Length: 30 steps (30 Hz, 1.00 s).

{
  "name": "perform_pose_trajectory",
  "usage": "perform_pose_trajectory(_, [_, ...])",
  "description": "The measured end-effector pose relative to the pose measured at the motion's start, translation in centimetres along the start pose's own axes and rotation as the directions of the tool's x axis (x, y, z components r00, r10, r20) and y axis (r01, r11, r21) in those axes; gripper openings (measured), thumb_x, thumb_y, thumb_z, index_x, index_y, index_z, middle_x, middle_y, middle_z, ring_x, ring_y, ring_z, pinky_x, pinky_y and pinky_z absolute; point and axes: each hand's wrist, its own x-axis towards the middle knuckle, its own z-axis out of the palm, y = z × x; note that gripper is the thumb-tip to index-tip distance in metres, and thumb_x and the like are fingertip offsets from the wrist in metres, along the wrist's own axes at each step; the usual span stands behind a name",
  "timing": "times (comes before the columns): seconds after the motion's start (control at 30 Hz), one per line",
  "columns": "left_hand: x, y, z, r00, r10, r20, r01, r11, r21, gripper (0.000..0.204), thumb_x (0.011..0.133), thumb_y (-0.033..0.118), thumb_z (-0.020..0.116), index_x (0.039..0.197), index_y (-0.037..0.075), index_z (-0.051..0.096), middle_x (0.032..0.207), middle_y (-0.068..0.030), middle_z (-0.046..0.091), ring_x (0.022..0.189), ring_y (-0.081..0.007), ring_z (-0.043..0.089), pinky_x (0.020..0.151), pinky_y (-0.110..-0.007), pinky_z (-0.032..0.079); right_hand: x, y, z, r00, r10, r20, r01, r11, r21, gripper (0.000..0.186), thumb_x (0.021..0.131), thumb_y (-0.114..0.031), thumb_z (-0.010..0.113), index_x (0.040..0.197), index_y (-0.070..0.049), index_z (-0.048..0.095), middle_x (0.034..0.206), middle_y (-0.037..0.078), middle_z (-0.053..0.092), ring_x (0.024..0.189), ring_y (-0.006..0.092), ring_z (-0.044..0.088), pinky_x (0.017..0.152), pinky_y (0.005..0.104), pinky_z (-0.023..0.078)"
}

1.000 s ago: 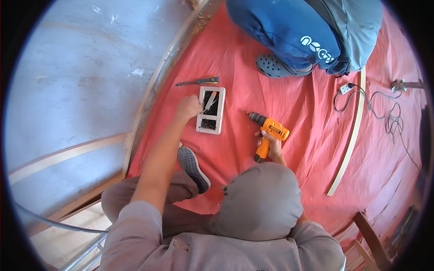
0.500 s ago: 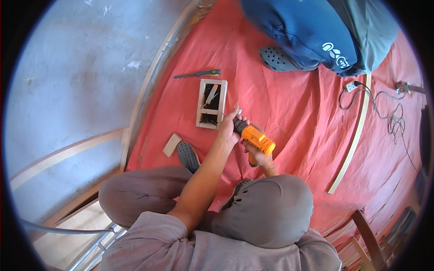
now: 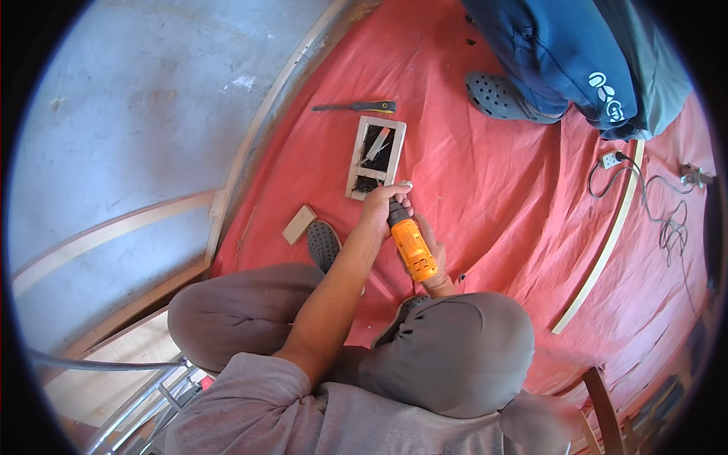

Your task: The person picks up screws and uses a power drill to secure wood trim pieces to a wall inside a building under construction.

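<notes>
A creased red floor sheet [image 3: 500,197] fills the background. At five o'clock from the wooden box [image 3: 396,152], the orange drill [image 3: 415,249] has its dark chuck [image 3: 396,215] within the left hand's [image 3: 378,203] curled fingers; the right hand [image 3: 435,262] seems wrapped round the hidden handle. Probably stiff, body-heavy: best gripped by handle, steadied ahead.

An orange drill [image 3: 415,252] is held in the right hand [image 3: 437,264], its dark front end [image 3: 397,214] grasped by the left hand [image 3: 379,205]. Near them, a two-compartment box [image 3: 398,148] is set on red sheeting [image 3: 500,205], below a bladed tool [image 3: 375,106].
</notes>
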Motion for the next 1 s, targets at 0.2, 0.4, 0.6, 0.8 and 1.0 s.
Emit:
perform_pose_trajectory(0.2, [0.2, -0.1, -1.9, 0.998, -0.007, -0.056, 0.009, 0.999, 0.049, 0.019, 0.089, 0.008, 0.08, 0.084, 0.008, 0.061, 0.066, -0.0009, 0.054, 0.06, -0.0178, 0.059, 0.058, -0.036, 0.056, 0.3, 1.6, -0.8, 0.991, -0.031, 0.131, 0.023, 0.998, 0.065, 0.061, 0.091, -0.014, 0.076, 0.147, 0.001, 0.057, 0.107, 0.02, 0.075, 0.077, 0.0353, 0.075, 0.066, 0.0422, 0.06])
perform_pose_trajectory(0.4, [0.6, 0.3, -3.3, 1.0, -0.002, -0.031, 0.002, 1.0, 0.021, 0.023, 0.099, 0.021, 0.076, 0.092, 0.003, 0.063, 0.069, -0.0029, 0.056, 0.06, -0.0197, 0.06, 0.059, -0.037, 0.057, 1.3, 1.2, -0.7, 0.986, -0.081, 0.147, 0.072, 0.995, 0.066, 0.066, 0.088, -0.017, 0.077, 0.148, 0.002, 0.057, 0.085, 0.019, 0.071, 0.072, 0.0364, 0.073, 0.065, 0.045, 0.058])
perform_pose_trajectory(0.6, [0.3, 0.5, -3.1, 0.997, -0.01, -0.078, 0.017, 0.996, 0.088, 0.041, 0.108, 0.038, 0.064, 0.1, -0.002, 0.065, 0.077, -0.008, 0.064, 0.064, -0.0253, 0.067, 0.063, -0.041, 0.06, 1.8, 1.8, -2.1, 0.97, -0.137, 0.201, 0.135, 0.991, 0.021, 0.056, 0.091, -0.015, 0.074, 0.142, 0.003, 0.06, 0.1, 0.02, 0.076, 0.082, 0.0337, 0.076, 0.072, 0.0422, 0.061])
perform_pose_trajectory(0.8, [-0.9, 2.3, -5.1, 0.974, 0.189, -0.127, 0.008, 0.53, 0.848, 0.055, 0.106, 0.052, 0.062, 0.098, -0.002, 0.071, 0.086, -0.0157, 0.075, 0.072, -0.0291, 0.075, 0.066, -0.044, 0.061, -1.3, 1.7, -4.4, 0.975, -0.046, 0.218, 0.035, 0.998, 0.054, 0.064, 0.087, -0.017, 0.078, 0.145, 0.003, 0.059, 0.096, 0.02, 0.075, 0.081, 0.0365, 0.075, 0.073, 0.0434, 0.061])
perform_pose_trajectory(1.0, [-2.5, 5.0, -3.7, 0.815, 0.564, 0.132, 0.079, -0.334, 0.939, 0.046, 0.101, 0.049, 0.07, 0.109, 0.004, 0.072, 0.091, -0.0205, 0.076, 0.088, -0.0419, 0.075, 0.075, -0.051, 0.059, -3.3, 2.5, -5.6, 0.988, 0.062, 0.141, -0.075, 0.993, 0.087, 0.065, 0.086, -0.016, 0.08, 0.144, 0.006, 0.061, 0.1, 0.022, 0.076, 0.083, 0.0394, 0.076, 0.074, 0.0428, 0.062])
